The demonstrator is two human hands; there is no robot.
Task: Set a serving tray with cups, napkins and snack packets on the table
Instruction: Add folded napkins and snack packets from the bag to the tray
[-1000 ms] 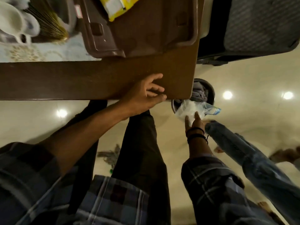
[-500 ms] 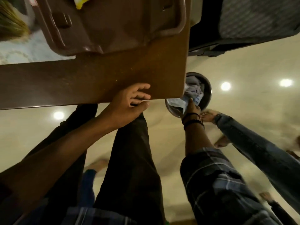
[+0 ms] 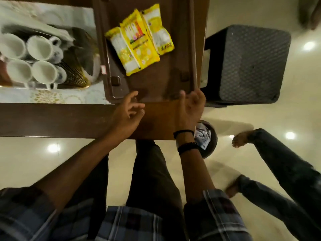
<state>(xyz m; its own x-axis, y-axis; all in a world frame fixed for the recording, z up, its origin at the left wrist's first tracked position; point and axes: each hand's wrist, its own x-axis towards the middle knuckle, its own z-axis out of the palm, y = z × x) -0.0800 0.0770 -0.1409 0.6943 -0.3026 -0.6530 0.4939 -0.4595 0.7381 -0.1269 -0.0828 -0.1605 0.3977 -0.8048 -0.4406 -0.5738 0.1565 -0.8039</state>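
The brown serving tray (image 3: pixel 149 80) lies flat at the worktop's (image 3: pixel 52 119) right end, three yellow snack packets (image 3: pixel 139 40) lying loose on it; four white cups (image 3: pixel 29 61) stand on another tray to its left. Both the left hand (image 3: pixel 127 115) and right hand (image 3: pixel 190 108) hover at its near rim, fingers (image 3: pixel 137 111) spread, gripping nothing. It looks stiff and light, best taken by the raised rim and kept level, since the slick packets would likely slide.
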